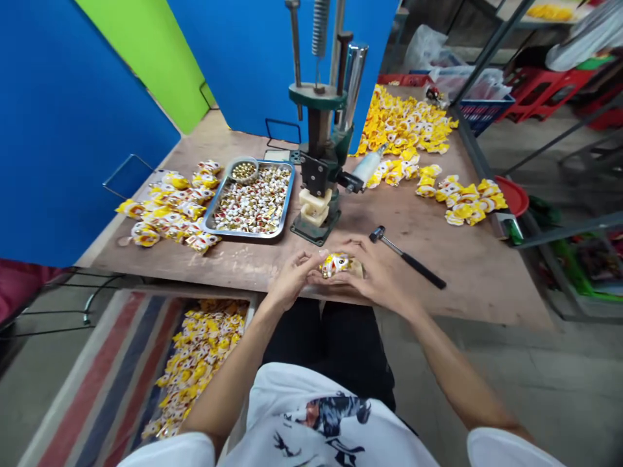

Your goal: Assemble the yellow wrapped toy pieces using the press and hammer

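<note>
Head view: nearest, a white T-shirt with a dark animal print [331, 415] covers the person's lap, and a striped cloth-lined bin [97, 370] to the near left holds a heap of yellow-and-white foil packets [197, 363]. At the near edge of a scuffed wooden table [467, 272], the left hand [292, 279] and right hand [365, 275] are half closed and cupped together, holding a crumpled yellow-and-white foil packet [337, 264] between them. Just right of the hands lies a black-handled steel hammer [406, 256].

Farther left, more loose packets [165, 207] lie beside a rectangular steel tray [243, 235] of small wrapped pieces [250, 201], with a round dish of brass-coloured pieces [244, 170] at its far corner. Straight ahead stands a green cast-iron hand press [318, 149] with a cream block [315, 206] at its base. To the right lie two more packet piles [467, 201] [403, 123], the farther one larger, near a round red plastic lid [512, 194]. Print on the packets is too small to read.
</note>
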Available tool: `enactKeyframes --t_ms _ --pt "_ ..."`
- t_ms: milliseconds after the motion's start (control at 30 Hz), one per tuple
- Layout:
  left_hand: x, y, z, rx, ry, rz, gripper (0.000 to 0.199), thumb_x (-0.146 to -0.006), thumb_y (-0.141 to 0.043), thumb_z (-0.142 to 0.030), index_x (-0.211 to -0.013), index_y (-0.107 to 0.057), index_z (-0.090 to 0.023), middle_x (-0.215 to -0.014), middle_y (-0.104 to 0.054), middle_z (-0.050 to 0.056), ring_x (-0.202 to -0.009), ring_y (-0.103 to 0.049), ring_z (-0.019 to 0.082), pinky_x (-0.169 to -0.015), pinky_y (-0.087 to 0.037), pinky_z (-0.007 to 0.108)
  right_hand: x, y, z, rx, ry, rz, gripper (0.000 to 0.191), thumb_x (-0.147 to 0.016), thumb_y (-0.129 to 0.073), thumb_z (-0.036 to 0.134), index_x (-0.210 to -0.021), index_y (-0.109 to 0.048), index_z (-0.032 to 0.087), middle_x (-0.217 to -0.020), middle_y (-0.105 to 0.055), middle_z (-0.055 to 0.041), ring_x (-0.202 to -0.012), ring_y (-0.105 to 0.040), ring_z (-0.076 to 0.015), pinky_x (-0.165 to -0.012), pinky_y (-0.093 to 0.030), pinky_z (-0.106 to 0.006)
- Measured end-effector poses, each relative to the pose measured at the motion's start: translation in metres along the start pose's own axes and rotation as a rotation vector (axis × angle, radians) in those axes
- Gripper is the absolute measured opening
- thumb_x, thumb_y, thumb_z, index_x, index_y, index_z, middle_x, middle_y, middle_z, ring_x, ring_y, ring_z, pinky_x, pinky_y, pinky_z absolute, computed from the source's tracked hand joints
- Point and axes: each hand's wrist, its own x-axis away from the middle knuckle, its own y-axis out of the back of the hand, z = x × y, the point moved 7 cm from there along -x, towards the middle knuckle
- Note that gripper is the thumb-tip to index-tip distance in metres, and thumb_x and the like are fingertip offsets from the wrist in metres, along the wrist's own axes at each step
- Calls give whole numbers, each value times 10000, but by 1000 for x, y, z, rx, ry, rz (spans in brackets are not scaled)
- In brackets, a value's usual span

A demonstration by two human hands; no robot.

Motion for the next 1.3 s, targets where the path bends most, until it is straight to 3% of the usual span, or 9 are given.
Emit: enactKeyframes --t_ms 200,433,500,567,633,667,867,1033,1300 --pt "-9 -17 22 -300 -84 32 603 -871 -813 -766 -814 -569 -218 -602 -724 19 -421 -657 162 -397 -503 229 23 -15 -48 -39 -75 -95 340 -1027 -771 496 -1336 -773 355 -1261 -759 -81 -1237 -700 -335 -1127 -577 -563" --pt "-29 -19 37 -322 -31 102 630 -827 -822 -800 -779 -583 -219 -580 -707 40 -372 -582 157 -358 -388 242 31 -19 -78 50 -144 -112 352 -992 -774 581 -1283 -812 387 -1287 -695 -101 -1293 -665 -376 -1169 -546 -636" --pt "-36 10 13 -366 -91 11 592 -866 -792 -783 -854 -637 -212 -585 -700 26 -386 -587 171 -384 -405 264 32 -8 -79 33 -167 -95 379 -994 -765 589 -1324 -790 403 -1336 -694 -95 -1341 -654 -386 -1179 -545 -639" --pt "-42 64 -37 -500 -302 -263 508 -971 -717 -694 -954 -702 -187 -644 -708 10 -471 -624 165 -478 -477 276 35 12 -83 31 -209 -141 402 -1019 -733 580 -1388 -748 422 -1414 -687 -88 -1361 -652 -387 -1177 -548 -636" --pt "-43 116 -94 -794 -565 -556 379 -1042 -675 -499 -1003 -759 -132 -809 -741 27 -681 -682 142 -702 -559 272 40 33 -90 40 -264 -239 367 -1048 -692 568 -1382 -736 423 -1407 -703 -85 -1277 -692 -369 -1121 -580 -615" --pt "-51 133 -113 -977 -601 -573 340 -1031 -692 -426 -1003 -778 -98 -891 -747 47 -777 -690 147 -816 -569 291 42 40 -94 41 -289 -276 338 -1056 -682 568 -1349 -746 413 -1369 -719 -85 -1209 -714 -354 -1080 -600 -596" --pt "-111 156 -126 -1524 -451 -105 89 -937 -751 -238 -938 -824 -188 -1069 -729 114 -979 -687 250 -989 -555 371 47 26 -104 35 -296 -262 327 -1081 -666 551 -1267 -785 309 -1372 -722 -96 -1275 -711 -305 -1051 -632 -475" --pt "-127 150 -114 -1643 -371 -19 165 -899 -627 -105 -884 -769 -189 -1060 -740 138 -986 -676 272 -931 -522 360 47 16 -103 12 -291 -231 330 -1088 -654 561 -1188 -809 288 -1289 -762 -97 -1188 -753 -287 -1007 -663 -451" --pt "-134 158 -123 -1599 -358 -48 354 -859 -655 -76 -1185 -774 -149 -1055 -790 162 -963 -715 311 -871 -510 364 41 18 -91 31 -249 -224 379 -1093 -629 581 -1187 -806 259 -1254 -778 -119 -1149 -767 -289 -909 -682 -409"
